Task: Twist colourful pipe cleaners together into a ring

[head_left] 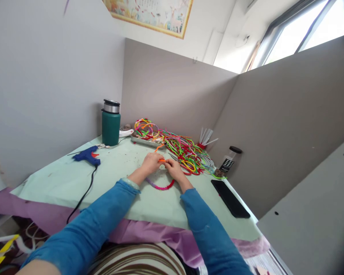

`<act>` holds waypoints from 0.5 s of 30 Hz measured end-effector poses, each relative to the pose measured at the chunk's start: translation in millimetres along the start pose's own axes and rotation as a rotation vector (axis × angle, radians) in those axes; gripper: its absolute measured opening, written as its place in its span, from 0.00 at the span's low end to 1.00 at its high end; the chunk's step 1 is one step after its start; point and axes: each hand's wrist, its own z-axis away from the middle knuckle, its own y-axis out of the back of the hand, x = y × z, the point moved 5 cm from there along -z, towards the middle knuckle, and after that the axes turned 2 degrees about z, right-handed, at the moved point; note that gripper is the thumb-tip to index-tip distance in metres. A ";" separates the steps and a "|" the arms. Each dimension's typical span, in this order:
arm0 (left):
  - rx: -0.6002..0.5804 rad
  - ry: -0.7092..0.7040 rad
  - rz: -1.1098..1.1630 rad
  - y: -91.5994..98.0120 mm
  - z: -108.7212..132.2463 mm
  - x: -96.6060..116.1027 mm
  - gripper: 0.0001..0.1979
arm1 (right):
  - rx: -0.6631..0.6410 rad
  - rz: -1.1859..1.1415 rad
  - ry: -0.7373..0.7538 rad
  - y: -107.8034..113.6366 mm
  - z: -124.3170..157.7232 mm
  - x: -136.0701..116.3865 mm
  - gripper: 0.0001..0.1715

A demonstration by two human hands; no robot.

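Observation:
My left hand (151, 163) and my right hand (174, 169) meet over the middle of the table, their fingers closed on an orange pipe cleaner (161, 160). One end of it sticks up past my left fingers. Below my hands hangs or lies a curved ring (160, 188) wrapped in purple, pink and red; my hands hide its upper part, so I cannot tell whether the orange piece joins it. Just beyond my right hand spreads a tangled heap of colourful pipe cleaners (186, 151).
A blue glue gun (87, 155) with a black cord lies left, near a green bottle (110, 124). Behind is a metal tray (147, 142) of coloured rings. To the right are a black phone (230, 198), a clear jar (229, 162) and white sticks (206, 136). Grey partitions enclose the table.

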 end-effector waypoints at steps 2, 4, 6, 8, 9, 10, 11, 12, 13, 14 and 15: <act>-0.028 0.107 0.085 -1.3 -0.9 -6.7 0.10 | -0.028 -0.012 -0.008 -1.6 0.5 0.2 0.10; -0.046 0.217 0.172 -1.8 -1.2 -12.5 0.10 | -0.049 -0.030 -0.014 -2.5 1.5 -0.7 0.10; -0.058 0.321 0.273 -2.4 -0.4 -17.2 0.10 | -0.052 -0.042 -0.023 -2.3 2.8 -2.3 0.10; -0.070 0.421 0.417 -5.0 2.0 -21.4 0.11 | -0.051 -0.058 -0.044 -1.8 4.2 -3.8 0.10; -0.080 0.462 0.502 -7.2 3.4 -22.9 0.12 | -0.052 -0.074 -0.063 -1.6 4.7 -4.2 0.11; -0.089 0.495 0.588 -9.6 4.7 -24.3 0.13 | -0.053 -0.097 -0.086 -1.4 5.2 -4.3 0.11; -0.095 0.521 0.666 -11.9 5.9 -25.4 0.13 | -0.051 -0.124 -0.110 -1.3 5.6 -4.3 0.12; -0.097 0.540 0.738 -13.8 6.9 -26.2 0.14 | -0.045 -0.151 -0.132 -1.0 5.8 -4.1 0.13; -0.094 0.557 0.801 -15.1 7.6 -26.9 0.14 | -0.036 -0.173 -0.148 -0.7 5.9 -4.0 0.13; -0.086 0.581 0.854 -15.9 8.4 -27.6 0.14 | -0.025 -0.189 -0.155 -0.4 5.9 -4.1 0.13; -0.077 0.614 0.898 -16.1 9.3 -28.2 0.14 | -0.016 -0.197 -0.151 -0.3 5.8 -4.4 0.13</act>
